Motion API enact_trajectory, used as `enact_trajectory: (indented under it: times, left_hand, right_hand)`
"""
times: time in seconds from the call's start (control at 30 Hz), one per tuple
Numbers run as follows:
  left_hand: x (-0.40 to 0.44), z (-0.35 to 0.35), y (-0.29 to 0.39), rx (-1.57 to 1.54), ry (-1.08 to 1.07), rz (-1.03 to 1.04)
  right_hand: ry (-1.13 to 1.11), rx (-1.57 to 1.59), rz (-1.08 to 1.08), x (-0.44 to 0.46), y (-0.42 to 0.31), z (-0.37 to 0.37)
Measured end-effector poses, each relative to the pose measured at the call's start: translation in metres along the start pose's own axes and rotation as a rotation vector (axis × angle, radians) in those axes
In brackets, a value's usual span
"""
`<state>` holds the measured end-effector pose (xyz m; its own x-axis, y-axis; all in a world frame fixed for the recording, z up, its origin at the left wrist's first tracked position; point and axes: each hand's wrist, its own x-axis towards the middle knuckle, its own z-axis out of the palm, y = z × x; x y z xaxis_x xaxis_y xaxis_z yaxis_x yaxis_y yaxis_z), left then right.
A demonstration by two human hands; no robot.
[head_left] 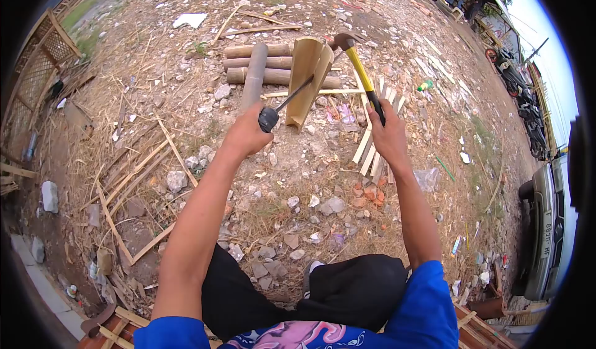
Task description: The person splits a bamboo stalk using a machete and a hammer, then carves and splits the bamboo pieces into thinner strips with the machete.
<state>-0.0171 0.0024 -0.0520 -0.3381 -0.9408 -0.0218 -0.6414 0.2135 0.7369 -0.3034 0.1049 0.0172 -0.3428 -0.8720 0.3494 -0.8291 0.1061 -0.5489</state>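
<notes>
My left hand (249, 132) is closed around the black handle of a long blade (295, 93), which reaches up to the right into a split bamboo piece (304, 70). That piece stands upright, opened in two halves. In my right hand (388, 132) is a hammer (361, 67) with a yellow and black handle, its head raised beside the top of the bamboo. A round bamboo pole (254, 76) lies just beyond my left hand. Several bamboo lengths (273, 76) lie crosswise behind the split piece.
Thin bamboo strips (370, 144) lie below my right hand, and more wooden strips (133, 181) lie at left. Stones (177, 181) and broken brick (371, 192) cover the ground. A parked vehicle (549, 225) and motorcycles (524, 94) stand at right.
</notes>
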Motion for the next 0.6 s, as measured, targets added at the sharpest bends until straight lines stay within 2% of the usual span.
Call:
enact_trajectory:
  times: [0.1,0.2,0.3,0.33,0.43,0.6]
  left_hand:
    - [-0.002,-0.002,0.01,-0.008,-0.037,-0.029]
    - [-0.002,-0.004,0.014,-0.008,-0.051,-0.035]
    - [-0.004,-0.001,0.012,0.005,-0.022,-0.035]
    - [-0.004,0.0,0.011,0.012,-0.01,-0.033]
    - [-0.003,0.0,0.003,-0.007,-0.1,-0.077]
    - [0.005,0.021,0.002,-0.018,-0.047,-0.043]
  right_hand:
    - [0.08,0.096,-0.063,0.017,-0.025,-0.028]
    - [0.091,0.225,-0.013,0.018,-0.007,-0.005]
    - [-0.257,-0.113,0.09,-0.001,0.054,0.04]
    - [-0.383,-0.165,0.23,-0.003,0.041,0.03]
    - [-0.358,-0.135,0.198,-0.008,0.052,0.031]
    - [-0.051,0.058,0.106,-0.002,0.018,0.007]
